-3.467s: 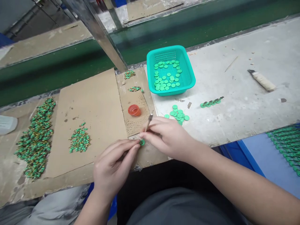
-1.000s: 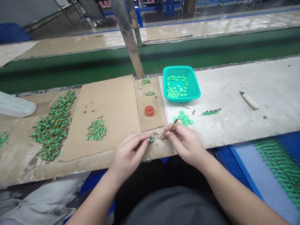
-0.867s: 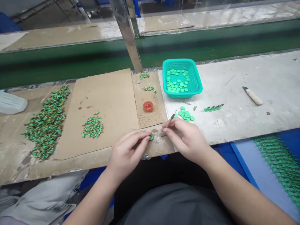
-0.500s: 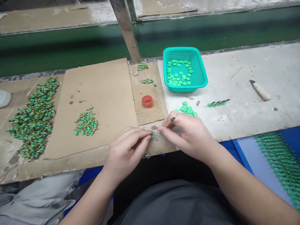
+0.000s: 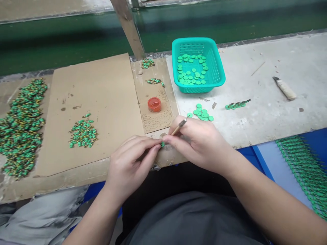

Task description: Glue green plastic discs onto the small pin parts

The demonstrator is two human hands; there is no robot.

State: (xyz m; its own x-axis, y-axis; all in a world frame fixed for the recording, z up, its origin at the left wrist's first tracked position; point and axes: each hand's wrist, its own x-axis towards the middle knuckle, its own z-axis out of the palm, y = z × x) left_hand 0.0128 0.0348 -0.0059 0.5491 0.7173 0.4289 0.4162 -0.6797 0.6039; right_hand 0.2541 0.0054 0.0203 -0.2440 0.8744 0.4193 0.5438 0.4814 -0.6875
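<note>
Between thumb and forefinger, my left hand (image 5: pixel 134 160) pinches a small green disc (image 5: pixel 162 144), mostly hidden by the fingertips. My right hand (image 5: pixel 199 143) is closed around a thin wooden-handled tool (image 5: pixel 176 129) with a dark collar and a fine tip that points up and away from the disc. The right thumb and forefinger meet right beside the disc; whether they pinch another tiny part cannot be seen. Just beyond the hands stands a small red cup (image 5: pixel 154 104) with what looks like clear liquid. Loose green discs (image 5: pixel 203 114) lie past my right knuckles.
A teal basket (image 5: pixel 199 89) holds more green discs. Rightward are a row of discs with dark pieces (image 5: pixel 238 104) and a wrapped blade-like tool (image 5: pixel 284 89). Small green-and-gold pieces form a small heap (image 5: pixel 83 132) on cardboard (image 5: pixel 109 98) and a large pile (image 5: pixel 24 126) at left.
My right hand has moved left, bringing its fingertips up against the disc in my left fingers. The view has shifted slightly, so the table things sit a little higher and farther left.
</note>
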